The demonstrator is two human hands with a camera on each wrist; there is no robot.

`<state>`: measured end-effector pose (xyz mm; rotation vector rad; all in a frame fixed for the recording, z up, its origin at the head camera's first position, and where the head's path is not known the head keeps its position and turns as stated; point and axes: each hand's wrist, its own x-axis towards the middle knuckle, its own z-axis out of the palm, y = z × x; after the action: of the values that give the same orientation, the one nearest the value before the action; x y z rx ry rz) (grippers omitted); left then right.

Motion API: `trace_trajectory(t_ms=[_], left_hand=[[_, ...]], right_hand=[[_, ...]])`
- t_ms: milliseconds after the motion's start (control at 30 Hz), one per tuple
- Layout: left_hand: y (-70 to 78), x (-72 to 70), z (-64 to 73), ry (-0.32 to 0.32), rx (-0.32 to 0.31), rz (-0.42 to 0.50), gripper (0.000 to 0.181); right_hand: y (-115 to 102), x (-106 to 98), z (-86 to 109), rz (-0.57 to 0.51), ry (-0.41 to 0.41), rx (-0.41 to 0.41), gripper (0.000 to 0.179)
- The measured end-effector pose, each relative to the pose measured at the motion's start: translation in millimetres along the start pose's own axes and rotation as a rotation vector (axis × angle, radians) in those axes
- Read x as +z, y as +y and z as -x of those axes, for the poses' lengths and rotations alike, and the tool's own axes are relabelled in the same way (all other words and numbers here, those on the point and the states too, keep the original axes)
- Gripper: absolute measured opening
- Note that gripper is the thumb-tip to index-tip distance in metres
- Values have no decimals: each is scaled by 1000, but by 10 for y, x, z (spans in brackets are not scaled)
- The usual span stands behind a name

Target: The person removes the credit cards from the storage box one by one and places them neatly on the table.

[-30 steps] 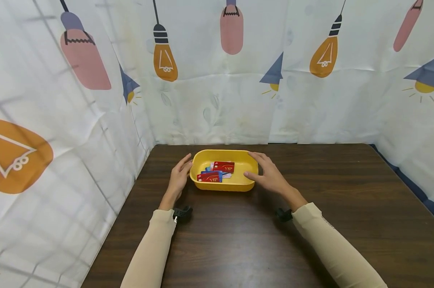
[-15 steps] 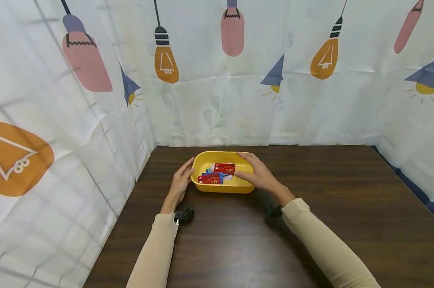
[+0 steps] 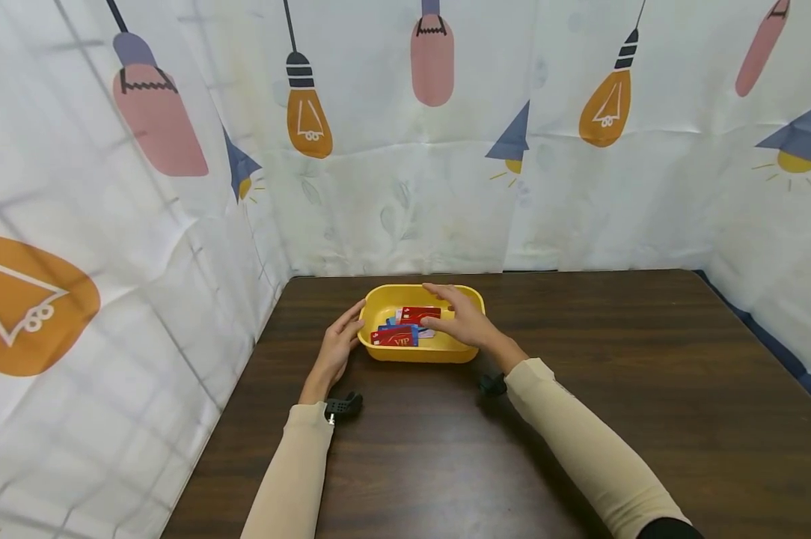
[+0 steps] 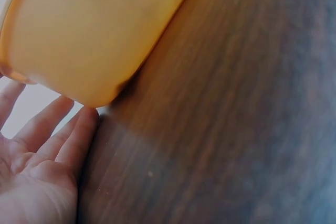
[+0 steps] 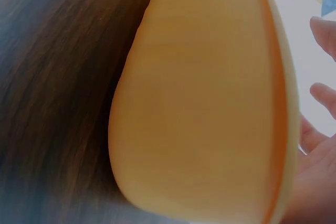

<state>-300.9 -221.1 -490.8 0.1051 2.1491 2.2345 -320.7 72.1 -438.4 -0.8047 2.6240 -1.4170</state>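
A yellow plastic basket point(image 3: 419, 355) stands on the table, with red VIP cards point(image 3: 393, 337) and several blue and pale cards lying in its left half. My left hand point(image 3: 334, 348) is at the basket's left end, its fingers extended and fingertips right at the wall. In the left wrist view those straight fingers point(image 4: 73, 140) meet the basket's lower corner. My right hand point(image 3: 469, 326) reaches over the basket's right side, fingers spread and thumb apart, close to the upper red card point(image 3: 420, 314). Nothing shows between its fingers. The right wrist view has the basket wall point(image 5: 205, 103) in front.
The dark wooden table point(image 3: 419, 449) spreads in front and to the right. White printed curtains point(image 3: 392, 202) hang at its back and left edges. A dark band point(image 3: 776, 344) runs along the right edge.
My right hand has moved left from the basket's right rim to over the cards. My left hand stays at the left end, and the basket sits in about the same place.
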Motion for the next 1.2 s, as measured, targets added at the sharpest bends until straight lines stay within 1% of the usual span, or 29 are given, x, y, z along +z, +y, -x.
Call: trace_trajectory(t_ms=[133, 367, 733, 967, 1200], left_hand=[[-7, 6, 2, -10, 5, 16, 47], [-7, 2, 6, -44, 11, 36, 49], [-4, -20, -4, -60, 2, 36, 50], [-8, -30, -9, -54, 0, 40, 49], [-10, -29, 2, -46, -6, 47, 49]], right_hand=[[-5, 43, -70, 8, -16, 4, 73], [-7, 130, -182, 50, -57, 47, 73], [32, 256, -305, 46, -134, 72, 74], [53, 329, -344, 104, -195, 55, 80], [91, 370, -352, 197, -244, 64, 76]])
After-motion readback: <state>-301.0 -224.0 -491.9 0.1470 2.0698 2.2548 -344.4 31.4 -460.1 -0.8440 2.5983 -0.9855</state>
